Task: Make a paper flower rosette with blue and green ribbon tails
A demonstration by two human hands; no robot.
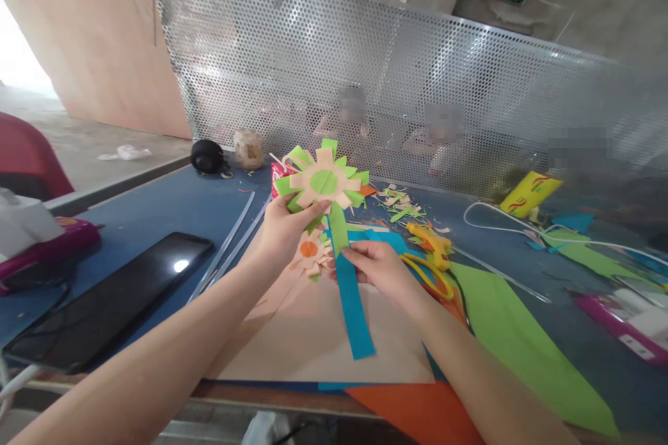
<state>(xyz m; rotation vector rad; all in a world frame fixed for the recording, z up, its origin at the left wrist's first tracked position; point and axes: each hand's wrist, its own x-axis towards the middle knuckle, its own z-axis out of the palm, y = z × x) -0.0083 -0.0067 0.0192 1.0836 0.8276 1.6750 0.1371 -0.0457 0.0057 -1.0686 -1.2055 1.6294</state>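
My left hand point(284, 233) pinches the lower edge of a flower point(323, 183) cut from pale peach and green sheet, with a round green centre. A green strip point(339, 228) hangs below the flower. At its lower end a long blue strip point(353, 306) continues downward, and my right hand point(378, 263) is closed on the place where the two meet. Behind my hands a smaller peach flower with an orange centre point(309, 249) lies on a peach sheet point(323, 348). Whether the strips are joined or only overlap I cannot tell.
A yellow glue gun point(431, 240) and yellow-handled scissors point(425, 274) lie right of my hands. Green sheets point(522, 334) and an orange sheet point(417, 410) spread at the front right. A black phone point(115, 299) is at left. Scraps point(399, 205) lie before a perforated metal screen point(313, 49).
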